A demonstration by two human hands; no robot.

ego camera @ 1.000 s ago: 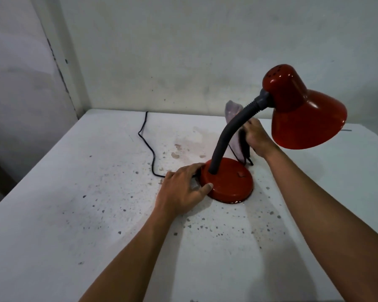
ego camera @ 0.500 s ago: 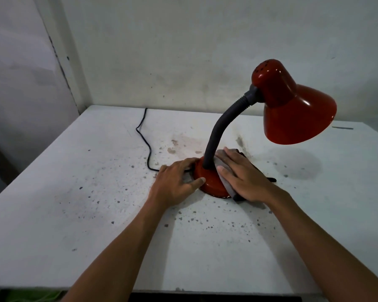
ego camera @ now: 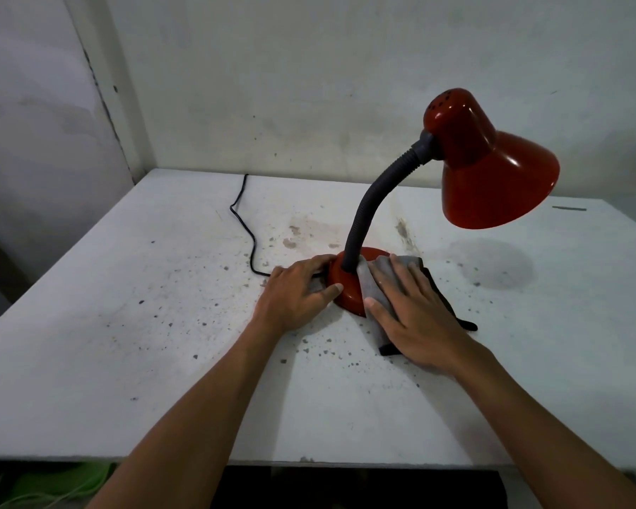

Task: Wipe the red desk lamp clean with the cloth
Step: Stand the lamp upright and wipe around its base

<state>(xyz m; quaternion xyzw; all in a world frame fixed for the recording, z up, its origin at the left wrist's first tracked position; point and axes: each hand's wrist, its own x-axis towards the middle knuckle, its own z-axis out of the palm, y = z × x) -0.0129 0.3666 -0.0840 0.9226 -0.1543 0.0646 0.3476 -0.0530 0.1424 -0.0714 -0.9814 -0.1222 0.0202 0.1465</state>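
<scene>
The right hand [ego camera: 415, 310] lies flat, fingers straight, pressing the grey cloth [ego camera: 373, 284] onto the lamp base [ego camera: 349, 293]: base-wiping, I'd say. Just left of it, the left hand [ego camera: 294, 292] steadies the rim, fingers relaxed. Beyond the cloth the neck [ego camera: 371, 211] rises; the shade [ego camera: 492, 170] opens downward to the right. Next, probably wiping upward.

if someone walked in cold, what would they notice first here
The glossy red desk lamp stands out, its shade leaning right over a stained, speckled white table. At its round base, the right hand presses a grey cloth flat onto the red surface, while the left hand steadies the base's left edge. A black cord trails back toward the wall.
</scene>
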